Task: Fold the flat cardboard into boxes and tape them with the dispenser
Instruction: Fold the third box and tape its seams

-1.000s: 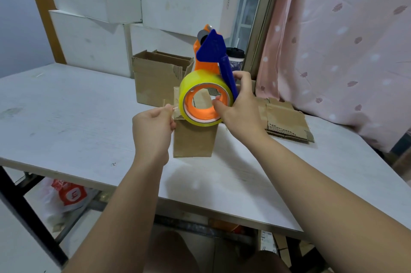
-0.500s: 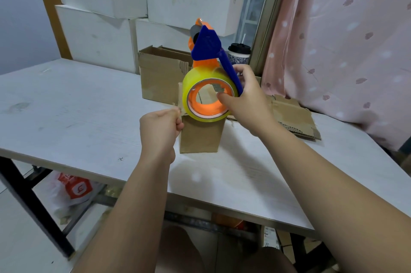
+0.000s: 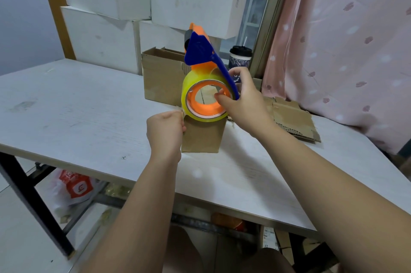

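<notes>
A small brown cardboard box (image 3: pixel 203 137) stands on the white table (image 3: pixel 77 117) in front of me. Just above it I hold the tape dispenser (image 3: pixel 205 85), orange and blue with a yellow tape roll. My right hand (image 3: pixel 241 103) grips it at the roll and blue arm, thumb at the orange core. My left hand (image 3: pixel 165 129) pinches the loose tape end at the box's upper left corner. The box top is hidden behind the roll.
A larger open cardboard box (image 3: pixel 163 77) stands behind. Flat cardboard pieces (image 3: pixel 291 119) lie at the right by a pink curtain (image 3: pixel 344 50). A dark lidded cup (image 3: pixel 240 59) and white boxes (image 3: pixel 106 37) sit at the back. A plastic bag (image 3: pixel 73 190) lies under the table.
The dispenser and my right hand have come down closer to the small box. My left hand has moved right and down to the box's corner with the tape end.
</notes>
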`<action>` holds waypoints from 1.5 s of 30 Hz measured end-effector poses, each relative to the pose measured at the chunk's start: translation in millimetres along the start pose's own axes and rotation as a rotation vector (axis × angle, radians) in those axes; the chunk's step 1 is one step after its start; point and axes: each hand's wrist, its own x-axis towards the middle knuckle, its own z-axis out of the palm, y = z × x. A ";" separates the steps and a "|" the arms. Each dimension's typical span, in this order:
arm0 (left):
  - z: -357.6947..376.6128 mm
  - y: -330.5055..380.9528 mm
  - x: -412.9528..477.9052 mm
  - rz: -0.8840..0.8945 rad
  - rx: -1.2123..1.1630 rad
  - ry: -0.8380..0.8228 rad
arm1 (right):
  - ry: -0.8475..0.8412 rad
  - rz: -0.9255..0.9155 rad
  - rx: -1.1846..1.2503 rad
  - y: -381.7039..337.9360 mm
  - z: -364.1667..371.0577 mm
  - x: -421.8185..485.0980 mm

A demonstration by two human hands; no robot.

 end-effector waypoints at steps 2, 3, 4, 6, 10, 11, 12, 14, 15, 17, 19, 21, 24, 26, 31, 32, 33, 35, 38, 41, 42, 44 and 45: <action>0.0 0.0 1.2 0.013 0.025 0.003 | -0.003 0.006 0.004 -0.2 0.4 -0.3; -0.3 -0.6 1.4 0.027 0.038 0.004 | -0.004 0.007 0.005 -0.3 0.8 -0.7; -0.1 -1.5 1.6 0.042 0.051 0.008 | -0.004 0.007 0.004 -0.5 1.4 -1.0; 2.1 -3.4 1.1 0.065 0.072 0.010 | -0.004 0.007 -0.004 -0.6 2.3 -1.9; 9.3 -8.1 0.0 0.040 0.108 0.024 | -0.006 0.017 -0.024 -1.2 2.6 -1.7; 9.1 -10.2 -0.6 -0.007 0.108 0.027 | -0.007 0.023 -0.024 -1.2 2.7 -1.5; 8.0 -13.7 -2.0 -0.044 0.107 0.031 | -0.007 0.025 -0.027 -1.1 3.1 -1.6; 4.0 -22.4 -7.3 -0.003 0.136 0.064 | -0.005 0.018 -0.041 -1.1 3.9 -2.0; 2.1 -25.1 -11.6 0.086 0.147 0.108 | -0.002 0.012 -0.048 -1.1 4.2 -2.3; -0.6 -28.7 -20.4 0.280 0.117 0.150 | 0.006 0.004 -0.061 -1.2 5.0 -2.7; -0.2 -30.3 -25.1 0.380 0.094 0.084 | 0.010 0.009 -0.070 -1.3 5.8 -3.0; 2.0 -32.3 -30.5 0.448 0.139 0.015 | 0.011 0.016 -0.070 -1.7 6.0 -3.0; 4.2 -41.4 -36.2 0.481 0.251 0.006 | 0.013 0.020 -0.061 -2.0 6.0 -3.2; 1.0 -49.7 -35.3 0.449 0.349 -0.029 | 0.017 0.019 -0.058 -1.5 6.3 -4.1; -4.4 -41.2 -30.3 0.598 0.382 -0.020 | 0.035 -0.004 -0.046 0.2 8.0 -7.0; -3.1 -37.5 -30.3 0.632 0.372 -0.005 | 0.035 -0.005 -0.039 0.2 8.3 -7.2; -2.2 -34.3 -30.2 0.641 0.362 0.012 | 0.035 -0.003 -0.031 0.2 8.2 -7.2; -1.8 -31.1 -28.1 0.634 0.357 0.047 | 0.033 0.002 -0.024 0.2 7.8 -6.8; -3.0 -32.5 -25.6 0.679 0.426 0.063 | 0.029 0.023 -0.005 -0.3 7.2 -4.9; -2.7 -33.0 -25.3 0.735 0.465 0.047 | 0.042 0.042 0.035 0.1 8.4 -4.6; -2.1 -32.6 -24.5 0.748 0.480 0.048 | 0.048 0.043 0.042 0.3 9.0 -4.9; -0.4 -30.8 -21.5 0.755 0.500 0.067 | 0.057 0.034 0.055 0.9 9.9 -5.5; 0.3 -30.2 -20.2 0.760 0.502 0.079 | 0.059 0.028 0.061 1.5 10.2 -5.7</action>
